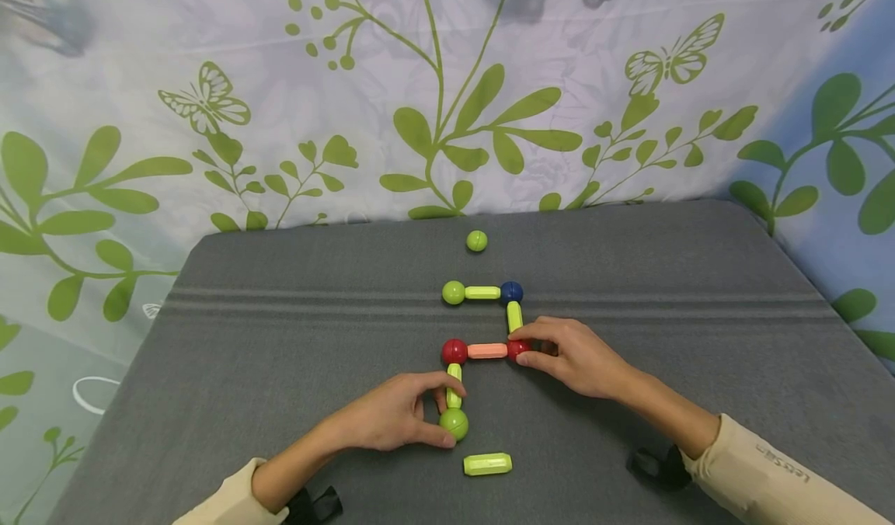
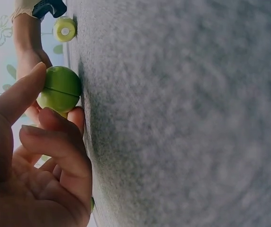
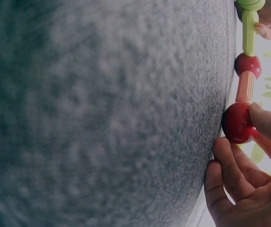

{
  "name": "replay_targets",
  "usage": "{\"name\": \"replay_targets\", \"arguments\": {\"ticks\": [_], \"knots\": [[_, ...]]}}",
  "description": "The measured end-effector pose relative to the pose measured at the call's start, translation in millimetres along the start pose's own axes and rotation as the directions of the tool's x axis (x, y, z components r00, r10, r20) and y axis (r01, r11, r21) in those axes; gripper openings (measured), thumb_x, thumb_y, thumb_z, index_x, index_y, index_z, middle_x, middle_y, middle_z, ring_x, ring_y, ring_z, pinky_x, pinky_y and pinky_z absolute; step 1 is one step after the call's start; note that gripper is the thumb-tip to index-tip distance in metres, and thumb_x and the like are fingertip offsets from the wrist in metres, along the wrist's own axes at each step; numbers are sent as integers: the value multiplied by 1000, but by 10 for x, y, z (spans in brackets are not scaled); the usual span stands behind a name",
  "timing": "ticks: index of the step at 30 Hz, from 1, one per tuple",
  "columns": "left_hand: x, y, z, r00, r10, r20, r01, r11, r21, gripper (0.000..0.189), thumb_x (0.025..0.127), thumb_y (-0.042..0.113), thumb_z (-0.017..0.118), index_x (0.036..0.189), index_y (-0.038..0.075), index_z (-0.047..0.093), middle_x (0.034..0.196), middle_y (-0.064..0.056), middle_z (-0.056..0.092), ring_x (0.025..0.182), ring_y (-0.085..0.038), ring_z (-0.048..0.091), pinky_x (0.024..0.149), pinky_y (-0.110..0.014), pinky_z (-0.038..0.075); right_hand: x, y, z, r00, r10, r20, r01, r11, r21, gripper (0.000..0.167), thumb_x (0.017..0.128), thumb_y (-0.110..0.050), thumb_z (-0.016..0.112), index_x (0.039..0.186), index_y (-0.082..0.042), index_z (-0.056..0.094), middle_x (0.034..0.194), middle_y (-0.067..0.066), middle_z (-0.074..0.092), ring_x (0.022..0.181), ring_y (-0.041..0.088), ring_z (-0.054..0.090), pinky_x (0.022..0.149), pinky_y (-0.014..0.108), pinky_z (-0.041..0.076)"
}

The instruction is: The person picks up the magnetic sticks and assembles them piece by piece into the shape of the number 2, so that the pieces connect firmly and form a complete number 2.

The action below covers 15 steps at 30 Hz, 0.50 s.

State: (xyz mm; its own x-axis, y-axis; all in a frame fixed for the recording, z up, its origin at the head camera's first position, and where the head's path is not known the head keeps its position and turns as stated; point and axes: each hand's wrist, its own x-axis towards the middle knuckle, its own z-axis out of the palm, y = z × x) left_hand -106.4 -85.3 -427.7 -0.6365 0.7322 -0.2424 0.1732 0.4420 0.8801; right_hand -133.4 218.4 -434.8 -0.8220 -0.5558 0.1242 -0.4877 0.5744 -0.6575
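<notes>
A zigzag chain of balls and rods lies on the grey table. Its near end is a green ball (image 1: 454, 424), which my left hand (image 1: 393, 414) pinches between thumb and fingers. From it a yellow-green rod (image 1: 454, 385) runs to a red ball (image 1: 454, 352). An orange rod (image 1: 487, 351) joins that to a second red ball (image 3: 238, 123), pinched by my right hand (image 1: 576, 356). Beyond, another yellow-green rod (image 1: 514, 317) leads to a dark blue ball (image 1: 511, 291), then a further rod (image 1: 482, 293) and a green end ball (image 1: 453, 293).
A loose yellow-green rod (image 1: 488, 464) lies near the front, right of my left hand. One loose green ball (image 1: 477, 241) sits near the back edge of the grey table (image 1: 315, 269). Behind hangs a leaf-patterned cloth (image 1: 280, 98).
</notes>
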Motion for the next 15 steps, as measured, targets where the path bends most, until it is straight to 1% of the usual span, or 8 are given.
{"name": "replay_targets", "arguments": {"ticks": [4, 9, 15], "knots": [[1, 6, 8, 1000, 4, -8, -4, 1000, 1, 44, 82, 17, 83, 121, 12, 62, 95, 4, 59, 50, -4, 44, 50, -20, 38, 1, 10, 1, 1000, -7, -5, 7, 1000, 5, 27, 94, -25, 70, 117, -11, 71, 93, -10, 62, 71, 7, 54, 63, 26, 47], [-10, 12, 22, 1000, 17, -20, -17, 1000, 23, 44, 83, 19, 82, 122, 12, 63, 94, 5, 60, 50, -4, 45, 51, -20, 39, -4, 16, -3, 1000, -2, 6, 2, 1000, 14, 27, 94, -25, 70, 118, -11, 71, 94, -10, 62, 71, 7, 53, 63, 26, 47], [-23, 22, 30, 999, 20, -35, -19, 999, 28, 44, 83, 22, 82, 122, 14, 63, 94, 6, 60, 51, -5, 47, 51, -21, 40, 4, 3, -21, 1000, 16, 18, -16, 1000, 7, 29, 93, -26, 71, 119, -13, 71, 90, -12, 60, 69, 8, 53, 62, 26, 46]]}}
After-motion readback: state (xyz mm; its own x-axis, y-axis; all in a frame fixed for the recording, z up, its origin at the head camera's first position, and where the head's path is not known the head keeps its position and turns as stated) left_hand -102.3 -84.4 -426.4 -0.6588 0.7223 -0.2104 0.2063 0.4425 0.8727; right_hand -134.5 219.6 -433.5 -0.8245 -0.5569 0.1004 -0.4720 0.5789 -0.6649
